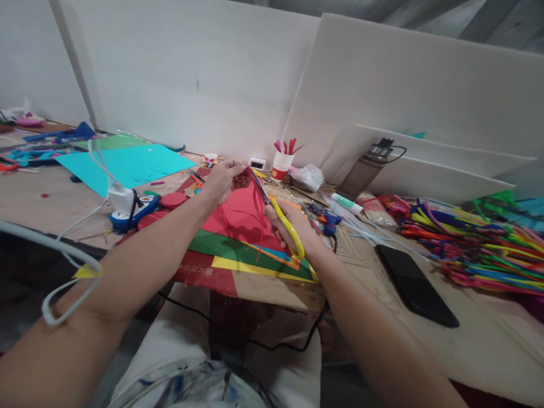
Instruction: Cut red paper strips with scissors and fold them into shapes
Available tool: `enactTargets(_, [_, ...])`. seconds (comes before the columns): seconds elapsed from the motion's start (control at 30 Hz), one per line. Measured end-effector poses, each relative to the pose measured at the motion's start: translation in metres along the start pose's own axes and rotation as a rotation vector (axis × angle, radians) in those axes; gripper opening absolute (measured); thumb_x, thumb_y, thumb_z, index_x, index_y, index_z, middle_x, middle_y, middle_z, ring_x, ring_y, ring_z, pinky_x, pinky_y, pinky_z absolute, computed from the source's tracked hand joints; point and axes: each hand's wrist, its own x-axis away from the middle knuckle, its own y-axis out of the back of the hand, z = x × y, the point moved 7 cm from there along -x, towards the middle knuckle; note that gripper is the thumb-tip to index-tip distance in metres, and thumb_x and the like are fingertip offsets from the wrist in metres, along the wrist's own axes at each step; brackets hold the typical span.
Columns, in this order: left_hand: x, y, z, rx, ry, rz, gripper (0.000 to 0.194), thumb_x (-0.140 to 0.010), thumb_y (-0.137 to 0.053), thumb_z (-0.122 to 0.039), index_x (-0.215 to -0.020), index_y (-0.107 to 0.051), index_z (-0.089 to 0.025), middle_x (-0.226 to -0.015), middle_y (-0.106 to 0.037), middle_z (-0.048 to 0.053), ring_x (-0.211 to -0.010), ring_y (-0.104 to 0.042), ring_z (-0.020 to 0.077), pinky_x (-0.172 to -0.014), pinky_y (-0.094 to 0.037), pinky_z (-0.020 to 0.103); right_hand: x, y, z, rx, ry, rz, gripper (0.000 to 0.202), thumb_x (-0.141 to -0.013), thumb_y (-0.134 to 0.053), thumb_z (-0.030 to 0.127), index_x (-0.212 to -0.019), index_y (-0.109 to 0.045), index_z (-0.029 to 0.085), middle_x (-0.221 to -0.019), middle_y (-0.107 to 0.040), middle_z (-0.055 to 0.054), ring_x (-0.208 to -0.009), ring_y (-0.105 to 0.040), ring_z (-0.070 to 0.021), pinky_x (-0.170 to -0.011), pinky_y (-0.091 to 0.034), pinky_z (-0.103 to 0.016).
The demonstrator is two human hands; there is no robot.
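My right hand [289, 224] is closed round the yellow handles of a pair of scissors [294, 232], whose metal blades point up and to the left. At the blade tips, my left hand [227, 178] pinches a thin strip of red paper [256, 195] that hangs down from the fingers. Whether the blades are parted around the strip is too small to tell. Below both hands lies a stack of coloured sheets, with red paper [232, 212] on top and a green sheet [221, 246] and a yellow sheet [255, 269] showing at the near edge.
Left of the sheets are a blue and white power strip [127, 215], its cable and a cyan sheet [136, 167]. A paper cup [281, 164] stands behind. To the right are a blue glue gun [329, 221], a bottle [365, 170], a black phone [414, 283] and many pipe cleaners [476, 238].
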Motion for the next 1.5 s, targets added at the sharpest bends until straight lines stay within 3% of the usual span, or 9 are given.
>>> enactTargets(0.7, [-0.0032, -0.0003, 0.0009, 0.021, -0.048, 0.062, 0.019, -0.077, -0.073, -0.029, -0.075, -0.063, -0.014, -0.068, -0.066, 0.003, -0.060, -0.062, 0.0109, -0.063, -0.052, 0.026, -0.0004, 0.0008, -0.0007, -0.075, -0.007, -0.020, 0.050, -0.087, -0.044, 0.070, -0.075, -0.044, 0.021, -0.056, -0.046, 0.004, -0.046, -0.042, -0.0086, -0.043, -0.033, -0.020])
enactTargets(0.97, [-0.0004, -0.0016, -0.0014, 0.032, -0.030, 0.050, 0.011, -0.071, -0.072, -0.020, -0.073, -0.063, -0.013, -0.066, -0.064, 0.001, -0.059, -0.062, 0.0106, -0.064, -0.053, 0.025, 0.0005, 0.0015, 0.0010, -0.072, -0.009, 0.003, 0.048, -0.086, -0.048, 0.068, -0.079, -0.047, 0.021, -0.058, -0.047, 0.004, -0.045, -0.043, -0.0085, -0.040, -0.032, -0.019])
enactTargets(1.33, [-0.0036, -0.0004, 0.0017, -0.010, -0.001, 0.089, 0.018, -0.068, -0.077, -0.024, -0.071, -0.065, -0.012, -0.066, -0.066, 0.004, -0.061, -0.063, 0.0115, -0.065, -0.052, 0.027, 0.0013, 0.0012, -0.0009, -0.056, -0.017, 0.013, 0.050, -0.088, -0.042, 0.070, -0.083, -0.045, 0.021, -0.059, -0.047, 0.004, -0.045, -0.043, -0.0081, -0.040, -0.036, -0.019])
enactTargets(1.5, [-0.0019, -0.0033, 0.0010, -0.002, -0.010, 0.092, 0.019, -0.068, -0.078, -0.023, -0.070, -0.063, -0.011, -0.065, -0.064, 0.003, -0.059, -0.062, 0.0110, -0.064, -0.051, 0.026, 0.0000, 0.0014, -0.0025, -0.044, -0.020, 0.003, 0.049, -0.086, -0.047, 0.069, -0.082, -0.047, 0.021, -0.060, -0.048, 0.004, -0.046, -0.043, -0.0083, -0.042, -0.036, -0.019])
